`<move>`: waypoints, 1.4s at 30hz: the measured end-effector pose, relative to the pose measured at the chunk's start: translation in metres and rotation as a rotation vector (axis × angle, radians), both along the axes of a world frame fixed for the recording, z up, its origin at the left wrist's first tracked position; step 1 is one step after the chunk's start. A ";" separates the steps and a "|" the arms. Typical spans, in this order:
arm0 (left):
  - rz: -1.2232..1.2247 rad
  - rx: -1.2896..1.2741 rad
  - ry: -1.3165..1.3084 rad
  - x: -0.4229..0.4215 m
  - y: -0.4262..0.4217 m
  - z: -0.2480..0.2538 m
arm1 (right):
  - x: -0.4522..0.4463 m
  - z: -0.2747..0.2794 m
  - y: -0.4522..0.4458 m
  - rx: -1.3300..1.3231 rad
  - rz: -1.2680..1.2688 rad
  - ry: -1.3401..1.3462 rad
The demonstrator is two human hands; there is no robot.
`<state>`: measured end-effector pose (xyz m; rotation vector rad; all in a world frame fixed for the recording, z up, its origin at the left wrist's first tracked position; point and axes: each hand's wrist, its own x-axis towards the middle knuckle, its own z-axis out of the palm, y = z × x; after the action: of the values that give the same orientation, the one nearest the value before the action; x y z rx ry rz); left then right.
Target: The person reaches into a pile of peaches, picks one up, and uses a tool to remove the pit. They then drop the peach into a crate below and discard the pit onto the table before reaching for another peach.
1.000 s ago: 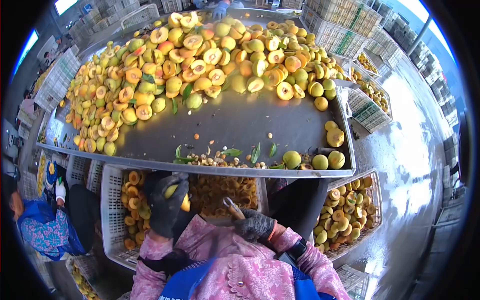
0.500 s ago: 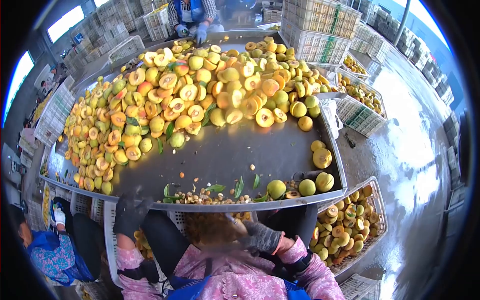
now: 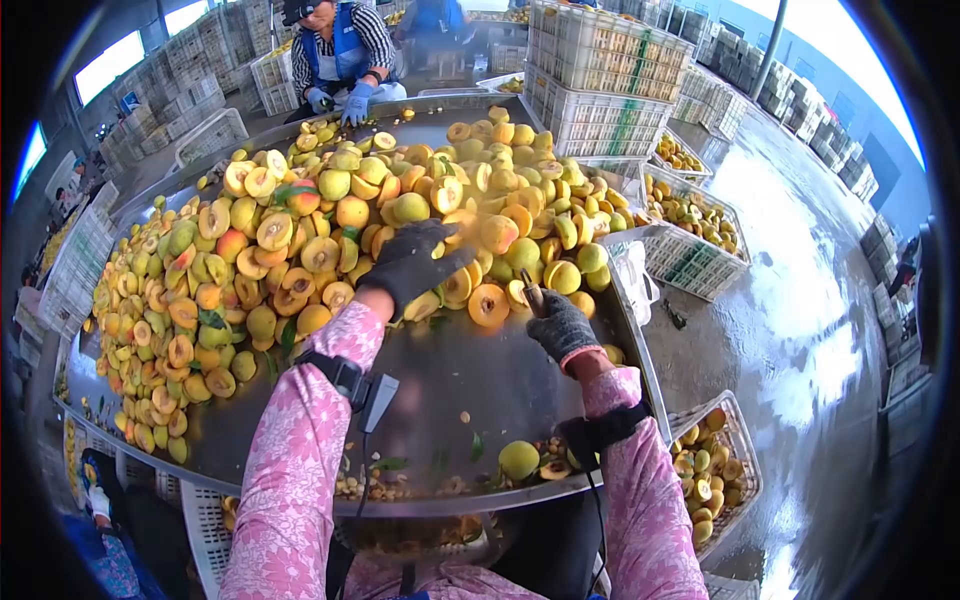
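Observation:
A large heap of yellow peaches point(image 3: 275, 232), many cut in halves with the pit hollow showing, lies across the metal table point(image 3: 400, 425). My left hand point(image 3: 412, 265), in a black glove, reaches over the near edge of the heap with fingers apart, touching or just above the fruit. In a grey glove, my right hand point(image 3: 563, 327) is closed around a short knife point(image 3: 534, 292), its tip pointing up toward the peaches at the heap's right side. A halved peach point(image 3: 488, 305) lies cut face up between my hands.
Pits and leaves lie along the table's near rim point(image 3: 430, 508), beside a whole peach point(image 3: 519, 459). Crates of peaches point(image 3: 712, 470) stand on the right, with stacked crates point(image 3: 600, 110) behind. A co-worker point(image 3: 345, 55) in a blue vest works at the far edge.
Both my hands have risen from below the near rim and reached forward over the table to the heap. The camera view has shifted, and the far co-worker shows more fully.

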<state>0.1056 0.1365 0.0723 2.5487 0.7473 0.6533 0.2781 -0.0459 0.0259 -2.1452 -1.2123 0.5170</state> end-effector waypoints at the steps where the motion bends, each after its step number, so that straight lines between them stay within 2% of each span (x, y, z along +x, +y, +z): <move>1: -0.004 0.025 0.103 0.016 0.009 -0.010 | 0.006 -0.002 0.011 -0.043 0.009 -0.058; 3: 0.002 0.293 0.310 0.032 0.011 -0.024 | 0.011 -0.016 0.036 -0.062 -0.003 -0.072; 6: 0.041 0.326 0.593 0.053 0.002 -0.016 | 0.005 -0.042 0.074 0.034 0.073 0.043; 7: 0.036 0.261 0.636 0.057 0.006 -0.017 | -0.003 -0.039 0.089 0.055 0.060 0.082; 9: 0.026 0.135 0.723 0.060 0.014 -0.016 | -0.001 -0.067 0.115 0.115 0.066 0.102; 11: -0.019 0.162 0.657 0.055 0.017 -0.024 | 0.000 -0.072 0.110 0.198 0.119 0.131; 12: -0.041 0.168 0.630 0.050 0.014 -0.027 | -0.005 -0.077 0.105 0.171 0.074 0.151; 14: -0.076 0.196 0.482 0.035 0.008 -0.043 | -0.020 -0.056 0.087 0.047 0.187 0.081; 15: -0.054 0.139 0.620 0.032 0.004 -0.045 | -0.032 -0.039 0.077 -0.011 0.244 0.048; 17: 0.012 0.021 0.581 0.008 -0.020 -0.038 | -0.060 -0.027 0.072 -0.122 0.207 0.073; 19: 0.141 -0.182 0.699 -0.024 -0.034 -0.043 | -0.080 -0.031 0.061 -0.046 0.248 0.079; 21: -0.133 -0.086 0.577 -0.059 -0.045 -0.034 | -0.105 -0.036 0.052 0.052 0.359 0.166; 22: -0.251 -0.129 0.397 -0.084 -0.025 -0.088 | -0.115 -0.037 0.048 0.096 0.419 0.209; 25: -0.166 -0.400 0.183 -0.127 -0.062 -0.038 | -0.131 -0.032 0.031 -0.021 0.486 0.303; 26: -0.150 -0.539 0.017 -0.139 -0.065 -0.043 | -0.135 -0.031 0.027 -0.058 0.513 0.334; 27: -0.134 -0.667 -0.156 -0.150 -0.066 -0.048 | -0.136 -0.032 0.022 0.005 0.427 0.330; 29: -0.146 -0.650 -0.307 -0.166 -0.075 -0.047 | -0.132 -0.038 0.006 0.125 0.254 0.319; 32: -0.178 -0.862 -0.445 -0.171 -0.120 0.012 | -0.134 -0.010 -0.031 0.355 0.254 1.189; 35: -0.254 -1.525 -0.736 -0.169 -0.152 -0.002 | -0.158 0.016 -0.064 0.330 0.390 0.900; 36: -0.211 -1.709 -0.785 -0.165 -0.163 -0.005 | -0.170 0.024 -0.070 0.445 0.415 0.676; 37: -0.116 -1.842 -0.877 -0.162 -0.169 -0.028 | -0.176 0.021 -0.074 0.432 0.380 0.717; 39: -0.140 -0.510 -0.322 -0.175 -0.181 -0.050 | -0.186 0.012 -0.085 0.406 0.306 0.800; 40: -0.145 -0.387 -0.277 -0.179 -0.187 -0.053 | -0.185 0.013 -0.090 0.385 0.295 0.815; 42: -0.153 -0.139 -0.184 -0.185 -0.196 -0.051 | -0.185 0.030 -0.102 0.300 0.218 1.047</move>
<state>-0.0792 -0.0591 0.0213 2.3534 0.5111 0.7445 0.0931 -0.1479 0.0562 -1.1685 -0.8137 1.2501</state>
